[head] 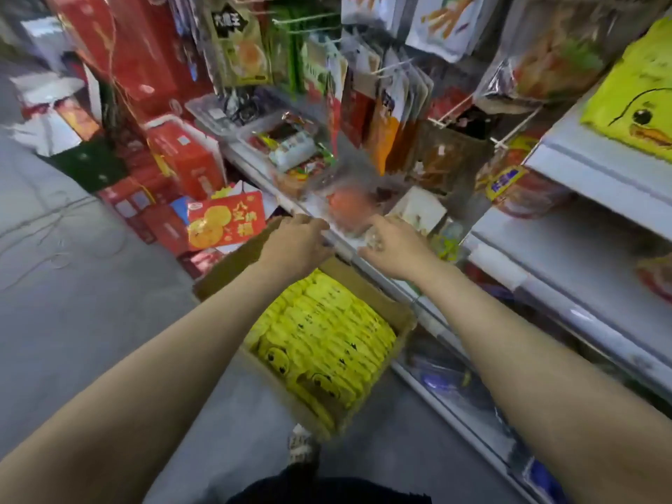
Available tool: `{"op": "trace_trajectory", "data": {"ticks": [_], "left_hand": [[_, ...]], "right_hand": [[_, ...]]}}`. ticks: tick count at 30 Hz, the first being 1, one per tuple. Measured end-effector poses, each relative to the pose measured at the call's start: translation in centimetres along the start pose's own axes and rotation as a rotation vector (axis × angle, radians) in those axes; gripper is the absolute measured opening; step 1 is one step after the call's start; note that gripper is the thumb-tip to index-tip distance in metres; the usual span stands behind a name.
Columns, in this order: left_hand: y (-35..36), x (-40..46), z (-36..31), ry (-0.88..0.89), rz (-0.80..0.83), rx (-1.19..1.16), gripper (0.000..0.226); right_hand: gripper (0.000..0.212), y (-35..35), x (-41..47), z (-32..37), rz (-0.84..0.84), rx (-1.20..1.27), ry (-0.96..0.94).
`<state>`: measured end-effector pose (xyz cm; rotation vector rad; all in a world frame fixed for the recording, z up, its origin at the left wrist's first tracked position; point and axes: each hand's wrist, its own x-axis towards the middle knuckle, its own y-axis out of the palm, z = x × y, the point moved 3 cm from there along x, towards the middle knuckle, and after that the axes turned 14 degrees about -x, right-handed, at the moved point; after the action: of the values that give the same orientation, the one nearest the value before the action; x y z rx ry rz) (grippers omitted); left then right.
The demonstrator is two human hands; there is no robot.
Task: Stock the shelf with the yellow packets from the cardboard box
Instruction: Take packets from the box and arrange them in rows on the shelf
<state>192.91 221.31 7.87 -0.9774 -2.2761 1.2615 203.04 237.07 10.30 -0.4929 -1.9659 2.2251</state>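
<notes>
An open cardboard box (396,314) stands on the floor below my arms, packed with several yellow duck-face packets (320,343). One more yellow duck packet (632,103) lies on the upper white shelf (596,169) at the right. Both my hands reach over the box to a blurred clear plastic tub (349,201) with something orange in it, on the low shelf edge. My left hand (298,241) grips the tub's near left corner. My right hand (392,245) has its fingers curled at the tub's near right side. Neither hand holds a yellow packet.
Snack bags (400,114) hang on pegs above the tub. More clear tubs of sweets (287,147) line the low shelf. Red gift boxes (185,158) are stacked on the floor at left. A white middle shelf (567,245) with a bare patch runs at right. My shoe (302,445) is beside the box.
</notes>
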Motion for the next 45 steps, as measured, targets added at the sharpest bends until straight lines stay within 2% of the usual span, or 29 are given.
{"op": "trace_trajectory", "data": {"ticks": [5, 9, 14, 17, 24, 27, 29, 31, 34, 36, 38, 41, 45], "left_hand": [[7.6, 0.6, 8.8, -0.152, 0.336, -0.061, 0.058], [13.7, -0.5, 14.7, -0.297, 0.541, -0.125, 0.058], [19.6, -1.9, 20.4, -0.404, 0.715, -0.094, 0.057], [21.8, -2.6, 22.5, -0.412, 0.809, -0.055, 0.057], [23.9, -3.3, 25.2, -0.343, 0.772, -0.044, 0.062], [24.5, -3.0, 25.7, -0.320, 0.790, -0.018, 0.064], [25.0, -2.6, 26.0, -0.310, 0.810, 0.025, 0.060], [25.6, -2.2, 26.1, -0.296, 0.823, 0.109, 0.053], [26.4, -1.6, 26.0, -0.308, 0.806, 0.224, 0.030], [26.4, -1.5, 25.7, -0.352, 0.788, 0.260, 0.025], [26.0, -1.4, 25.3, -0.311, 0.778, 0.281, 0.022], [24.3, -1.2, 24.4, -0.280, 0.765, 0.210, 0.020], [20.9, -0.5, 21.4, -0.322, 0.729, -0.087, 0.015]], "right_hand": [[0.058, 11.6, 2.5, 1.1, 0.304, 0.086, 0.043], [0.055, 20.8, 2.6, 1.2, 0.520, 0.086, 0.069], [0.048, 30.6, 1.3, 2.1, 0.786, 0.151, 0.102], [0.046, 34.2, 0.2, 2.6, 0.877, 0.160, 0.138], [0.051, 37.5, -1.1, 3.1, 0.857, 0.034, 0.150], [0.039, 38.3, -1.4, 3.7, 0.796, -0.085, 0.144], [0.024, 38.9, -1.4, 3.8, 0.730, -0.079, 0.210], [0.018, 39.3, -1.4, 3.6, 0.695, -0.003, 0.301], [0.018, 39.0, -1.3, 3.2, 0.674, 0.054, 0.299], [0.017, 38.3, -1.4, 2.7, 0.672, 0.195, 0.335], [0.017, 37.4, -1.8, 1.9, 0.684, 0.369, 0.382], [0.019, 34.9, -2.8, 0.7, 0.637, 0.582, 0.409], [0.012, 30.0, -3.5, -0.9, 0.417, 0.737, 0.496]]}}
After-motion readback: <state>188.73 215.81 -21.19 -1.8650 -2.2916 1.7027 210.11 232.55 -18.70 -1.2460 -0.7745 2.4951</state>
